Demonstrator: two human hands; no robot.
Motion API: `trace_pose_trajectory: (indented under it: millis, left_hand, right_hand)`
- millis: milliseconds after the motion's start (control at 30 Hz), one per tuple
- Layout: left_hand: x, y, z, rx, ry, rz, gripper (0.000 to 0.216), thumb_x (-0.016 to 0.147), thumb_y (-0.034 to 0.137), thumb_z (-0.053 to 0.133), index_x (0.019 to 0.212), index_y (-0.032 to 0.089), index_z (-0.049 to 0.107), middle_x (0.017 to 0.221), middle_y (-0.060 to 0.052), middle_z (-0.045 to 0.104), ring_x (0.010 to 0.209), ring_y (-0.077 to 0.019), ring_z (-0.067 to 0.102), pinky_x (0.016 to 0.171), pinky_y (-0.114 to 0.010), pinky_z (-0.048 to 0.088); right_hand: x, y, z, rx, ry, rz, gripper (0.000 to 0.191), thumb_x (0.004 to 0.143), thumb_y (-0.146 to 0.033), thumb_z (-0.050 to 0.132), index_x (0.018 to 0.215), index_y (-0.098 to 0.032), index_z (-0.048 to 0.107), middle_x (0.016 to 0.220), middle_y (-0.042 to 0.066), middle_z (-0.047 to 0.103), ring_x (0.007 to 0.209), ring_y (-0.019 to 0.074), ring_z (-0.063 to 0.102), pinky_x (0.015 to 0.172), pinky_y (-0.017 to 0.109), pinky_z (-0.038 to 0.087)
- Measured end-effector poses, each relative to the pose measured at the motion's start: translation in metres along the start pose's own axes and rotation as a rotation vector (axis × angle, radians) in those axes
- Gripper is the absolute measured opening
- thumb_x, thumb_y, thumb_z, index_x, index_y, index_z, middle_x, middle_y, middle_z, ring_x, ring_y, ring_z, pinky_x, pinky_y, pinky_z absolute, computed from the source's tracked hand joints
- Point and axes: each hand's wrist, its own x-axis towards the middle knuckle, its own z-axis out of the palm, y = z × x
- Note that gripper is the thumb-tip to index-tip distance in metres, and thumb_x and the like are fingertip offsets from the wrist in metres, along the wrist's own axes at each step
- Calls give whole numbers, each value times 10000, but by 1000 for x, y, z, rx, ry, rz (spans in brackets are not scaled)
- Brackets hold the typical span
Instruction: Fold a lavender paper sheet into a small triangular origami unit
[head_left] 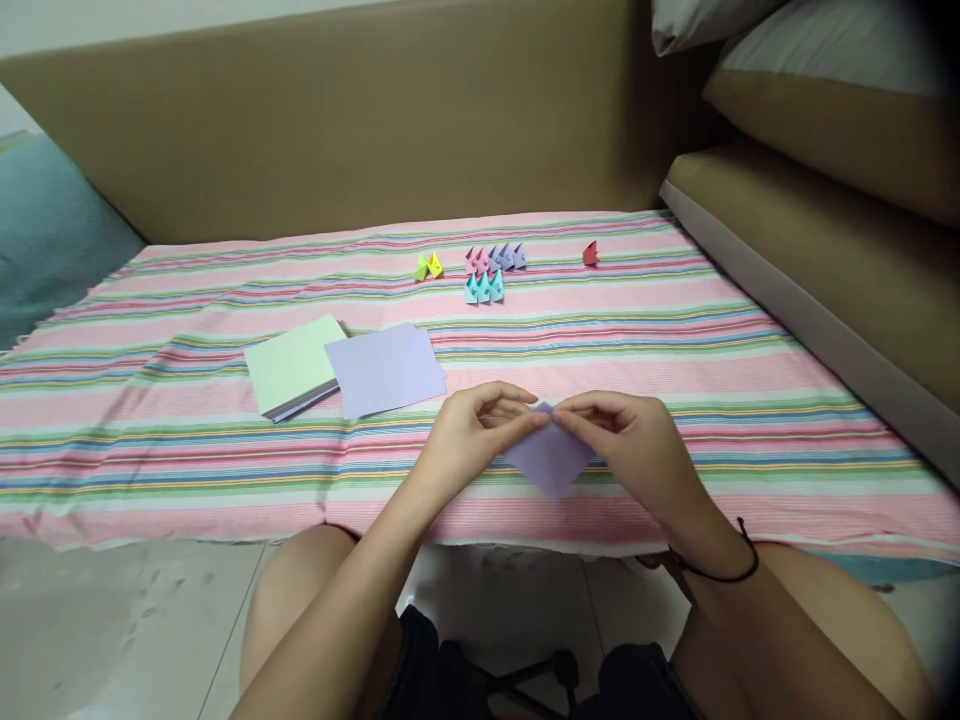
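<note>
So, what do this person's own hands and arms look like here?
Neither the left hand nor the right hand wears a glove, and no sleeves show. A thin black cord bracelet circles the right wrist; the left wrist shows nothing worn.

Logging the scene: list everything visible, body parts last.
Striped cloth: 1, multicolour, centre
Held paper: 1, lavender, front
Paper stack: 1, green top, left
Loose sheets: several, lavender, beside stack
Folded pieces: 11 (2 yellowish, 2 pink, 3 lavender, 3 turquoise, 1 red), back
Backrest: 1, brown, behind
Cushions: several, brown/grey, right
Fabric: 1, teal, left
Wall: 1, pale, top left
Floor: 1, pale, below
Shorts: 1, dark, bottom
Wristband: 1, black, right wrist
Legs: 2, bare, bottom
Left hand, right hand: 2, pinching paper
</note>
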Motion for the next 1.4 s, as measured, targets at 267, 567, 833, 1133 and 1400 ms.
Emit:
trace_pose_trajectory:
  millis: [267,567,833,1133,1400]
  left_hand:
    - [1,-5,5,360,169,269,96,795,180,574,736,188,650,709,-12,663,670,-139,592,634,-253,453]
    - [1,-5,5,419,88,269,121,826,238,560,805,186,667,791,-34,689,732,-157,619,646,-256,463]
    - [1,-1,-2,369,144,256,147,805,234,581,752,201,715,778,-34,732,699,-175,645,638,-279,490]
    - [1,-1,-8,192,193,189,173,784,307,610,768,172,717,762,-59,713,654,-172,626,575,-271,483]
    - [0,-1,-1,286,108,206,153,780,232,586,796,199,734,800,-32,736,738,-172,657,638,-253,493]
  right_hand:
    - [-2,1,7,8,-146,24,148,786,-341,634,767,-212,703,749,28,706,706,190,634,615,296,470]
    - [1,1,3,-51,-145,-30,127,804,-304,602,774,-211,683,741,14,668,694,169,602,617,281,460]
    - [6,-1,-5,-53,-125,5,93,766,-281,625,771,-216,692,728,16,678,692,183,622,628,302,494]
    - [6,-5,-12,-68,-66,-71,176,783,-361,641,888,-232,697,876,30,697,816,201,633,712,313,492]
    - [-1,-6,2,-142,-136,-113,189,834,-363,581,791,-239,716,754,20,689,730,193,628,607,289,501]
